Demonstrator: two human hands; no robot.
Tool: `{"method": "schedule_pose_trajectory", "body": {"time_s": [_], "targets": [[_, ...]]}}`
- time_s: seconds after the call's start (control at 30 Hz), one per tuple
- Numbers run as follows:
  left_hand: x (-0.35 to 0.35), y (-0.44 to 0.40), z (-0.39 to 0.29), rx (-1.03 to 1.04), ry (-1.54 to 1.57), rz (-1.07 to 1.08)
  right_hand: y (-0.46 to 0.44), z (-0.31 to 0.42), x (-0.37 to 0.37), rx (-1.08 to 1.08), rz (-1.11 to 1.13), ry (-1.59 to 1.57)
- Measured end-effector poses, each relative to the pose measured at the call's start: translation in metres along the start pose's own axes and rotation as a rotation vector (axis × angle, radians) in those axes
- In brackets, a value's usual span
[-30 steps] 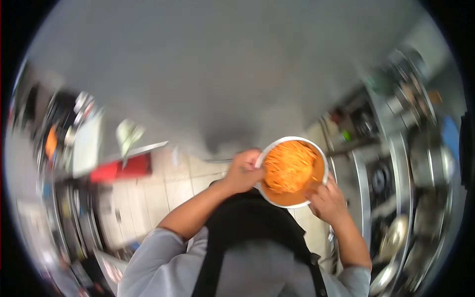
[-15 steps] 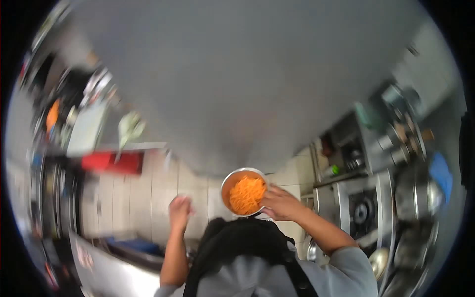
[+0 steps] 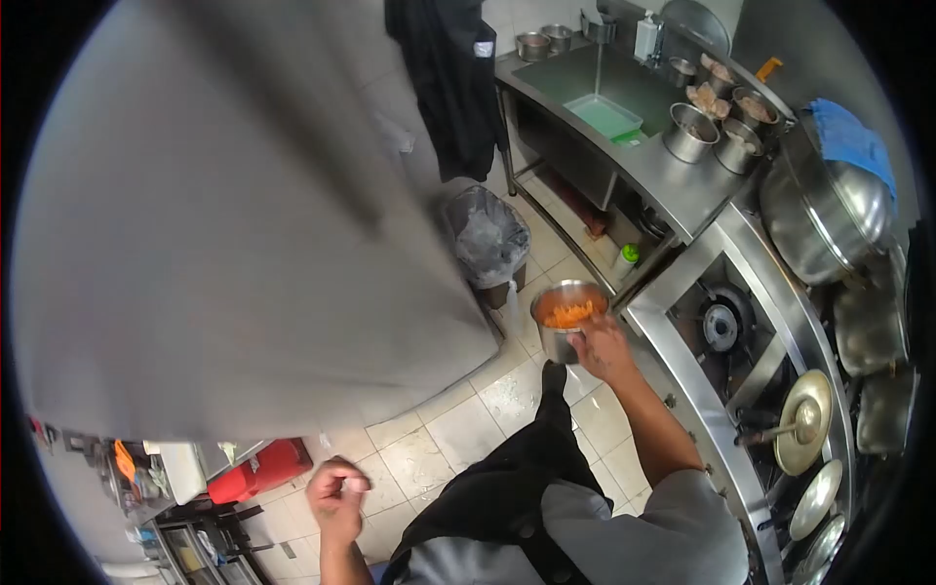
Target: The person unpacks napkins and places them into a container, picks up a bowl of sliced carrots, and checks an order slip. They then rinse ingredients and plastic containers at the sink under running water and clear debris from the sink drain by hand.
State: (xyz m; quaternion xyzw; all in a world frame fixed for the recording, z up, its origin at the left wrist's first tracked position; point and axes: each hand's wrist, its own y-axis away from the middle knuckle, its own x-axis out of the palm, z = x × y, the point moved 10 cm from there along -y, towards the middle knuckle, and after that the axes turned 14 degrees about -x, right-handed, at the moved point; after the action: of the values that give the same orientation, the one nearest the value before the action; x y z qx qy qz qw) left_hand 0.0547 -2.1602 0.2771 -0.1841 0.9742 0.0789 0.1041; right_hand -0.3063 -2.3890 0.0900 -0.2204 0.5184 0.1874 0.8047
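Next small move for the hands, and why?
I'd bring the left hand across to the pot's free side, I think: only the right hand grips it, at the rim, over the tiled floor, with orange shreds inside. The left is well away from it.

Bright orange shreds [image 3: 569,314]; silver-grey pot [image 3: 559,344]; plain black apron [image 3: 497,492]; blue cloth [image 3: 850,141]; red bin [image 3: 257,472]; cream tiled floor [image 3: 414,458].
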Motion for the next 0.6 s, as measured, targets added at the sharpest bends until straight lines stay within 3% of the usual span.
{"method": "schedule_pose_trajectory", "body": {"time_s": [0.07, 0.13, 0.2, 0.23, 0.3, 0.33, 0.4, 0.43, 0.53, 0.6], "targets": [[0.093, -0.046, -0.01, 0.009, -0.111, 0.278, -0.05, -0.057, 0.014, 0.034, -0.096, -0.017], [0.193, -0.086, -0.017, -0.128, -0.172, 0.482, -0.098, -0.103, 0.031, 0.043, -0.349, -0.322], [0.28, -0.117, -0.043, 0.004, -0.307, 0.665, -0.144, -0.148, 0.081, 0.28, -0.378, -0.722], [0.312, -0.134, -0.053, -0.029, -0.316, 0.763, -0.17, -0.164, 0.106, 0.364, -0.31, -0.698], [0.344, -0.172, -0.051, -0.076, -0.312, 0.755, -0.219, -0.211, 0.229, 0.489, -0.356, -0.944], [0.352, -0.193, -0.053, -0.07, -0.313, 0.688, -0.242, -0.21, 0.232, 0.49, -0.346, -0.962], [0.355, -0.223, -0.036, -0.162, -0.262, 0.579, -0.267, -0.197, 0.282, 0.877, -0.361, -1.601], [0.353, -0.234, -0.027, -0.247, -0.241, 0.539, -0.283, -0.197, 0.298, 0.883, -0.344, -1.611], [0.347, -0.255, 0.0, -0.464, -0.238, 0.416, -0.305, -0.193, 0.36, 1.248, -0.387, -1.811], [0.323, -0.245, 0.038, -0.689, -0.355, 0.318, -0.324, -0.189, 0.392, 1.244, -0.394, -1.982]]}}
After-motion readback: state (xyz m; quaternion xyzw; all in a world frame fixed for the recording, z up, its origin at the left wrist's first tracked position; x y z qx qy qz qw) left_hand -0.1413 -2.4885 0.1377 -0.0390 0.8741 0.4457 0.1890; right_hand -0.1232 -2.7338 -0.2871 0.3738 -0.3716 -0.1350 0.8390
